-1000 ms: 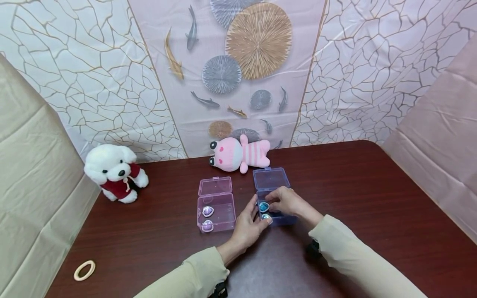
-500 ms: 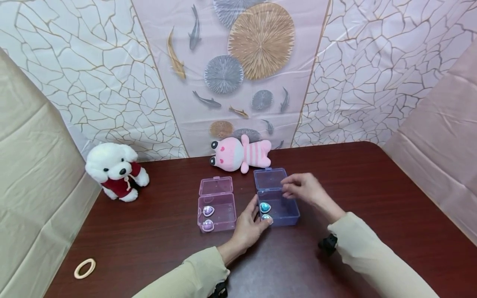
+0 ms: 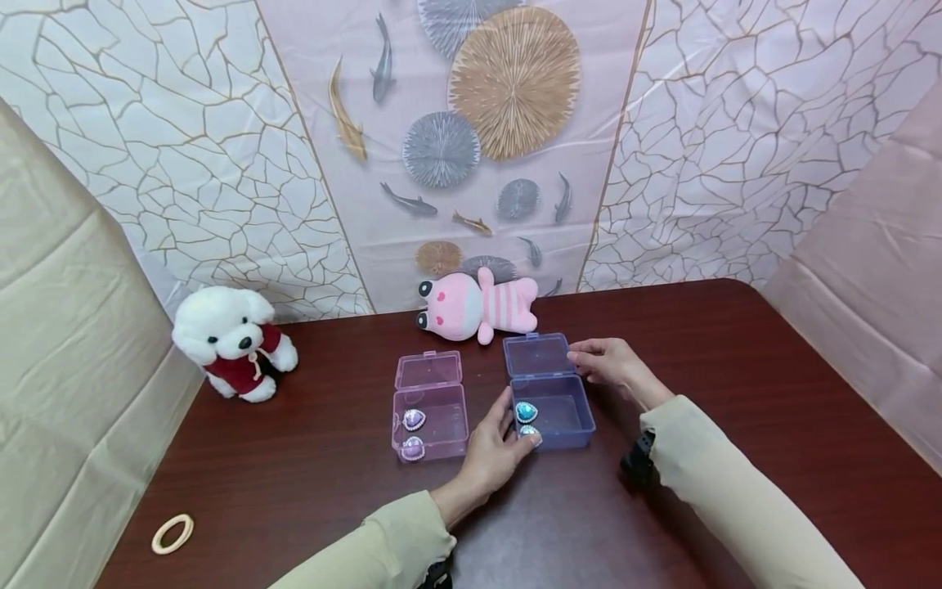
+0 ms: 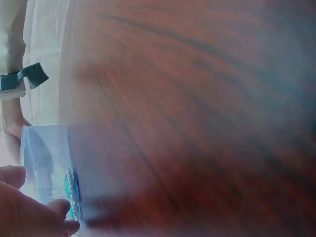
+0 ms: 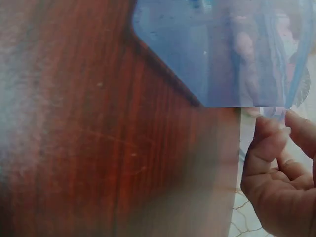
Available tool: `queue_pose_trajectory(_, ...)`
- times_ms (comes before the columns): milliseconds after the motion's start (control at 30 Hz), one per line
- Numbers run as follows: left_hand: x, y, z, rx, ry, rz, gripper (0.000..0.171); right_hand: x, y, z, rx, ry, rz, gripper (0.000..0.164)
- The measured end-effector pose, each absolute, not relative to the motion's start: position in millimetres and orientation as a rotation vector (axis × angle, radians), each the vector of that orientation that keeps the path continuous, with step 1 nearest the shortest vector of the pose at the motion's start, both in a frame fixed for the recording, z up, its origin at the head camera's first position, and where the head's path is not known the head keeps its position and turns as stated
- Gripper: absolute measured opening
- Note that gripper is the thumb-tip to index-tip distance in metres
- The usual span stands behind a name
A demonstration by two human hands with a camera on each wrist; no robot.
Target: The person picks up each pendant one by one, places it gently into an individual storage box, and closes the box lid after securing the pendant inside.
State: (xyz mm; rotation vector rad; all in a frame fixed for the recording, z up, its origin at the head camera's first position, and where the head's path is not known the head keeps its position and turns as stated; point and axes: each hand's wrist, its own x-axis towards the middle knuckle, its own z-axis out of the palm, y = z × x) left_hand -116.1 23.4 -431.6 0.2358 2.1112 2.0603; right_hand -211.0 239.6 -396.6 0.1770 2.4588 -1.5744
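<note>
A see-through blue plastic box (image 3: 562,409) stands on the table with its lid (image 3: 536,357) swung back. Two blue heart-shaped gems with beaded rims, one (image 3: 526,411) behind the other (image 3: 529,432), lie along its left side. My left hand (image 3: 487,451) holds the box at its left side, thumb at the front corner; its fingers also show on the box wall (image 4: 47,143) in the left wrist view. At the lid's right edge, my right hand (image 3: 616,368) pinches with thumb and fingers. The right wrist view shows this hand (image 5: 276,180) against the blue plastic (image 5: 187,54).
To the left stands an open pink box (image 3: 445,409) with two purple heart gems (image 3: 414,420) in it. Behind lies a pink striped plush toy (image 3: 471,307). A white plush dog (image 3: 224,335) sits far left, with a wooden ring (image 3: 156,541) near the front.
My right hand has left the inside of the blue box, moved right and away, and come to the lid's right edge. The left hand has stayed on the box.
</note>
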Motion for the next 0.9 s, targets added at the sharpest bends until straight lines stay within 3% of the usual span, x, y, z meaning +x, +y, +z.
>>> queue_pose_trajectory(467, -116.3, 24.1, -431.2, 0.22, 2.124, 2.067, 0.075, -195.0, 245.0, -382.8, -0.207, 2.465, -1.8, 0.025)
queue_pose_trajectory(667, -114.9, 25.1, -430.1, 0.217, 2.155, 2.071, 0.075, -175.1, 252.5, -384.8, -0.377, 2.596, -1.659, 0.017)
queue_pose_trajectory(767, -114.4, 25.5, -429.6, 0.208, 2.158, 2.078, 0.076, -162.1, 255.9, -390.2, -0.401, 2.609, -1.613, 0.02)
queue_pose_trajectory(900, -113.7, 25.5, -428.2, 0.192, 2.081, 2.132, 0.079, -146.6, 256.0, -397.4, -0.305, 2.507, -1.676, 0.038)
